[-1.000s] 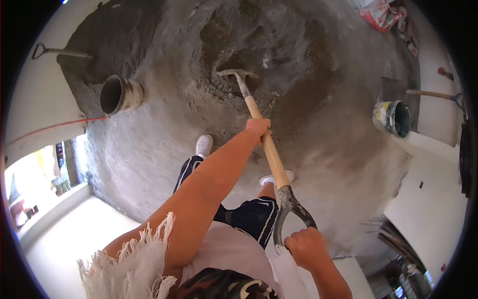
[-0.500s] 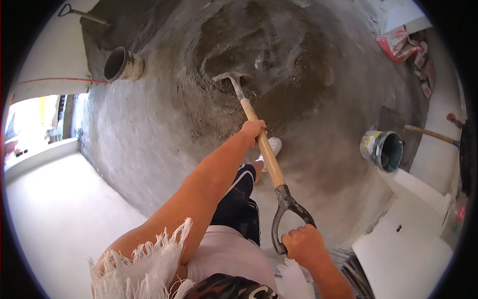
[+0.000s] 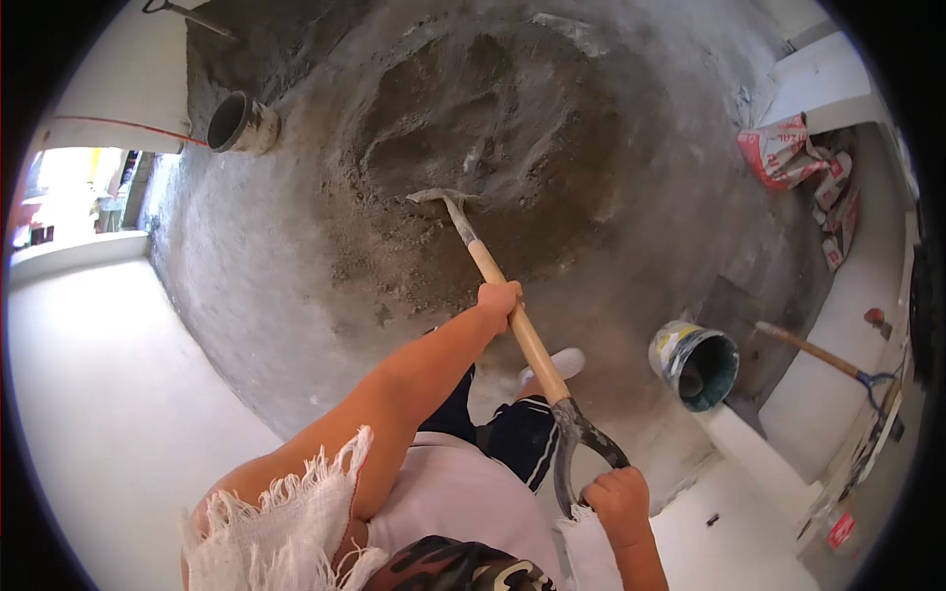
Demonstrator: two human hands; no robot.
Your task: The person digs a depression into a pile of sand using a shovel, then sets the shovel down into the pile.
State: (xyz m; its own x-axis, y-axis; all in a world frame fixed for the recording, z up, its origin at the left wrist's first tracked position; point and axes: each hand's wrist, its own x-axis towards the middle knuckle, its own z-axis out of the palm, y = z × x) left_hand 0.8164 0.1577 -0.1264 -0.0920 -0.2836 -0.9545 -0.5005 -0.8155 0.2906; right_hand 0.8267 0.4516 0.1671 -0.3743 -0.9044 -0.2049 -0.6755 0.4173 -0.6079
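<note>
A shovel (image 3: 532, 347) with a pale wooden shaft and a black D-shaped handle slants across the middle of the view. My left hand (image 3: 500, 300) is wrapped round the shaft, partway down. At the upper end, my right hand (image 3: 618, 504) grips the D-handle. The shovel's metal head, coated in grey, rests at the near side of a heap of damp grey mix (image 3: 463, 128), which looks like mortar or concrete. A shallow hollow with ridges shows in the heap beyond it.
A dirty bucket (image 3: 259, 128) stands at the upper left, and a paint-stained bucket (image 3: 693, 362) tilts at the right. Crumpled red-and-white sacks (image 3: 783, 156) lie along the right wall. A second long-handled tool (image 3: 813, 350) leans at the right. My white shoe (image 3: 554, 366) is beside the shaft.
The view has shifted, so the heap and shovel head appear lower. Both hands keep their hold on the shovel. My legs and white shoe show in a changed stance.
</note>
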